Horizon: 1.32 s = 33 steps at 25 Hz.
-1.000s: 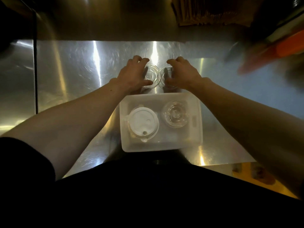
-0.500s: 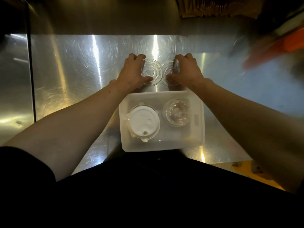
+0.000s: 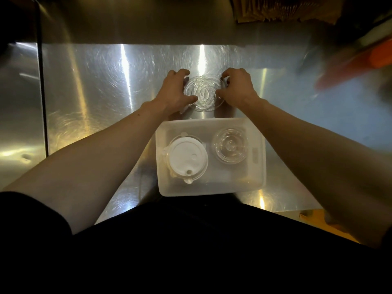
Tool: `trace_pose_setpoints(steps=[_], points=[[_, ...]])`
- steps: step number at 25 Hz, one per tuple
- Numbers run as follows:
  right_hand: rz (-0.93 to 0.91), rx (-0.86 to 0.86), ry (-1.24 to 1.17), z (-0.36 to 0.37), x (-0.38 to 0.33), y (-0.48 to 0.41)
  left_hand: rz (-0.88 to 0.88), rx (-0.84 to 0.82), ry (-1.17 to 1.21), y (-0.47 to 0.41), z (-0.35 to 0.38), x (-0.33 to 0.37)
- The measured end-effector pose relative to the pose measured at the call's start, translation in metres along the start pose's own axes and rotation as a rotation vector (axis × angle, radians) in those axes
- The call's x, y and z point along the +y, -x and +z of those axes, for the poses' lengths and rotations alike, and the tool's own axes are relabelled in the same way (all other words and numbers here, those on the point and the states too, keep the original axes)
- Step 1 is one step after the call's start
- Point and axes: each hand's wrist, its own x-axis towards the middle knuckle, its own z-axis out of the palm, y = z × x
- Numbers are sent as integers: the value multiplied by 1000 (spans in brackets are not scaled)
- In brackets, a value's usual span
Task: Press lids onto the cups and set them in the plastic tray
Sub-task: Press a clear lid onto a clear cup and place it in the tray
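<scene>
A translucent plastic tray [image 3: 257, 179] sits on the steel counter just in front of me. In its left half stands a cup with a white lid [image 3: 186, 159]. A clear cup with a clear lid [image 3: 230, 145] stands in its right half. Beyond the tray, my left hand [image 3: 172, 91] grips a clear cup [image 3: 194, 89] from the left. My right hand [image 3: 238, 88] holds a clear lid [image 3: 213, 98] from the right. The two clear pieces overlap between my hands, and their edges are hard to tell apart.
The steel counter [image 3: 106, 92] has a dark seam [image 3: 42, 102] at the left and a steel back wall. A blurred orange object [image 3: 360, 62] lies at the far right. Brown cardboard [image 3: 275, 9] is at the top edge.
The two clear round pieces stood side by side before. My hands have brought them together so they now overlap in the middle.
</scene>
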Motion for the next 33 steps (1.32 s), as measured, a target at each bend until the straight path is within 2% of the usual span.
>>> trace_pose_setpoints(steps=[9, 13, 17, 33], points=[[62, -26, -129, 1, -6, 1, -86, 88, 43, 1, -7, -3], [64, -52, -182, 2, -7, 2, -153, 77, 227, 2, -6, -3], [96, -58, -216, 1, -6, 2, -176, 85, 274, 4, -6, -1], [78, -39, -98, 7, -7, 0, -136, 107, 138, 5, -6, 3]])
